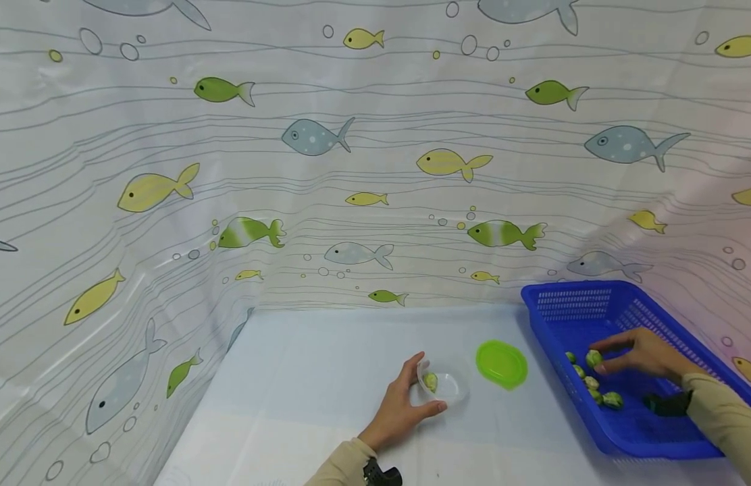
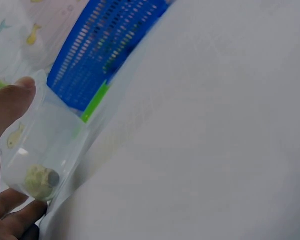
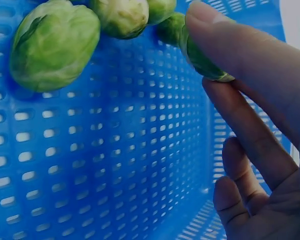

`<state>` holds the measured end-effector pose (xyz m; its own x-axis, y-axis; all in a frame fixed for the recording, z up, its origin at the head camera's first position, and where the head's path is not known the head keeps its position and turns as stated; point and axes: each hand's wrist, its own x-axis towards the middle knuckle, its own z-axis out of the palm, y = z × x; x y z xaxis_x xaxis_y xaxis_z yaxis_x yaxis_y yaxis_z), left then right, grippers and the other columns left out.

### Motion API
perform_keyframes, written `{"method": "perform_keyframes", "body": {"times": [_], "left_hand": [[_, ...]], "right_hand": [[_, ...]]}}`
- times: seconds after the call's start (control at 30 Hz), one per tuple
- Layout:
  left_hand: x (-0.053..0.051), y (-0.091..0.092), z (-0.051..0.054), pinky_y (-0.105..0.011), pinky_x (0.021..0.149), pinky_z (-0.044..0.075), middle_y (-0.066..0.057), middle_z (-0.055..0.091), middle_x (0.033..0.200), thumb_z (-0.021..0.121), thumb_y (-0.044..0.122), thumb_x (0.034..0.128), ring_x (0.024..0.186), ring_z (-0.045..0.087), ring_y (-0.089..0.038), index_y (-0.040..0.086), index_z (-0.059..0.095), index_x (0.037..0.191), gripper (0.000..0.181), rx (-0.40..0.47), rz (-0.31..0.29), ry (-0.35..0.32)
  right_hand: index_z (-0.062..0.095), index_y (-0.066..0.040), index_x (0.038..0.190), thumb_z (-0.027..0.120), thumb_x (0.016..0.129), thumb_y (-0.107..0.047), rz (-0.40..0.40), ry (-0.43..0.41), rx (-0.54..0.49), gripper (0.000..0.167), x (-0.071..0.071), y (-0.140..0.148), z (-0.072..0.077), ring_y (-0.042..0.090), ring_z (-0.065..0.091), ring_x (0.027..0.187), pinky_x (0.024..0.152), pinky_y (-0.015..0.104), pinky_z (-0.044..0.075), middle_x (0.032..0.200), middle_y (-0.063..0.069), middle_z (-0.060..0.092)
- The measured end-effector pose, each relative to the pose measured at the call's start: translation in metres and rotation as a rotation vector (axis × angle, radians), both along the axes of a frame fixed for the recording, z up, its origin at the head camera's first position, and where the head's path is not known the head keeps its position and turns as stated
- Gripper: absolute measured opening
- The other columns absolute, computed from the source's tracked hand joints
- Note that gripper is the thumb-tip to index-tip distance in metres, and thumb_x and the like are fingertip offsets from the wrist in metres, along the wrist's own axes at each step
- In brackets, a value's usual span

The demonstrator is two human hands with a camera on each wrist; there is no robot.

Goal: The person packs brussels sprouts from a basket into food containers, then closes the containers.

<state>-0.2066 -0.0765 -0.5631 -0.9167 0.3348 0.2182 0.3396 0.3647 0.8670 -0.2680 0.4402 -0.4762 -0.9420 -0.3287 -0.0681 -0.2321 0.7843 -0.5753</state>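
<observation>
likely picking: right hand (image 1: 645, 354) pinches round green sprout (image 1: 593, 358), left hand (image 1: 396, 408) grips clear plastic cup (image 1: 451, 389); next lift should clear blue plastic basket (image 1: 649, 435) edge.

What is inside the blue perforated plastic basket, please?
Inside the basket, several round green Brussels sprouts lie toward the left; the right hand pinches another. Whatever the beige right sleeve covers cannot be seen.

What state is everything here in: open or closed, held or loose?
Clear cup: open, held in the left grip.
Sprout in the cup: lying loose.
Green lid: off the cup, lying on the table.
Blue basket: open-topped, partly filled.
Held sprout: pinched by the right grip.
Other sprouts: loose in the basket.
</observation>
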Motion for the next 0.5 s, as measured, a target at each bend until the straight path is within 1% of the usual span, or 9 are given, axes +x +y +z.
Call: {"method": "perform_keyframes", "body": {"times": [0.07, 0.13, 0.2, 0.23, 0.3, 0.37, 0.43, 0.5], "left_hand": [[0.001, 0.001, 0.0, -0.056, 0.119, 0.044, -0.011, 0.053, 0.161, 0.084, 0.048, 0.0902, 0.144, 0.056, -0.032, 0.016, 0.029, 0.166, 0.099, -0.004, -0.001, -0.003], [0.001, 0.001, 0.0, -0.056, 0.118, 0.044, -0.011, 0.053, 0.161, 0.084, 0.049, 0.0902, 0.144, 0.056, -0.032, 0.016, 0.029, 0.166, 0.1, -0.005, -0.003, -0.003], [0.001, 0.001, 0.0, -0.056, 0.118, 0.045, -0.011, 0.053, 0.161, 0.084, 0.048, 0.0902, 0.143, 0.057, -0.032, 0.015, 0.029, 0.166, 0.1, -0.008, -0.002, 0.005], [0.001, 0.001, 0.0, -0.056, 0.118, 0.045, -0.012, 0.053, 0.16, 0.084, 0.048, 0.0902, 0.143, 0.057, -0.032, 0.015, 0.029, 0.166, 0.099, -0.008, -0.002, 0.008], [0.0, 0.001, 0.0, -0.055, 0.118, 0.045, -0.012, 0.054, 0.16, 0.084, 0.046, 0.0903, 0.142, 0.057, -0.032, 0.015, 0.029, 0.166, 0.099, -0.009, 0.001, 0.017], [0.0, 0.001, 0.0, -0.056, 0.118, 0.045, -0.012, 0.054, 0.16, 0.085, 0.045, 0.0905, 0.142, 0.057, -0.031, 0.015, 0.03, 0.166, 0.098, -0.013, 0.003, 0.02], [0.0, 0.0, 0.0, -0.056, 0.118, 0.045, -0.011, 0.054, 0.16, 0.084, 0.045, 0.0906, 0.143, 0.057, -0.031, 0.016, 0.029, 0.166, 0.098, -0.016, 0.004, 0.015], [0.0, 0.0, 0.0, -0.057, 0.118, 0.044, -0.011, 0.054, 0.16, 0.084, 0.046, 0.0906, 0.143, 0.056, -0.031, 0.016, 0.029, 0.167, 0.098, -0.017, 0.005, 0.01]], "right_hand": [[0.08, -0.006, 0.121, 0.089, 0.086, -0.028, -0.004, 0.013, -0.001, 0.042, 0.0, -0.001, 0.002, 0.023, 0.073, 0.107, 0.087, 0.06, 0.06, 0.122, 0.02, 0.077], [0.08, -0.006, 0.121, 0.09, 0.086, -0.028, -0.009, 0.022, -0.01, 0.042, 0.0, -0.003, 0.004, 0.029, 0.073, 0.109, 0.087, 0.059, 0.061, 0.122, 0.02, 0.078], [0.079, -0.005, 0.122, 0.089, 0.086, -0.028, -0.008, 0.025, -0.025, 0.043, -0.001, -0.004, 0.008, 0.037, 0.072, 0.112, 0.085, 0.058, 0.061, 0.122, 0.021, 0.077], [0.079, -0.005, 0.122, 0.089, 0.086, -0.028, -0.011, 0.026, -0.032, 0.044, -0.002, -0.004, 0.011, 0.041, 0.072, 0.113, 0.085, 0.056, 0.062, 0.123, 0.021, 0.077], [0.079, -0.006, 0.123, 0.09, 0.086, -0.029, -0.019, 0.029, -0.039, 0.045, -0.003, -0.006, 0.016, 0.042, 0.071, 0.114, 0.084, 0.047, 0.063, 0.123, 0.02, 0.077], [0.079, -0.007, 0.124, 0.089, 0.087, -0.03, -0.019, 0.038, -0.038, 0.045, -0.004, -0.008, 0.021, 0.037, 0.072, 0.113, 0.081, 0.035, 0.061, 0.123, 0.019, 0.077], [0.079, -0.008, 0.124, 0.089, 0.087, -0.031, -0.021, 0.049, -0.033, 0.045, -0.004, -0.01, 0.025, 0.029, 0.073, 0.112, 0.079, 0.026, 0.057, 0.123, 0.016, 0.078], [0.079, -0.009, 0.125, 0.089, 0.087, -0.031, -0.019, 0.054, -0.035, 0.046, -0.005, -0.012, 0.029, 0.023, 0.074, 0.11, 0.078, 0.023, 0.055, 0.122, 0.015, 0.079]]}}
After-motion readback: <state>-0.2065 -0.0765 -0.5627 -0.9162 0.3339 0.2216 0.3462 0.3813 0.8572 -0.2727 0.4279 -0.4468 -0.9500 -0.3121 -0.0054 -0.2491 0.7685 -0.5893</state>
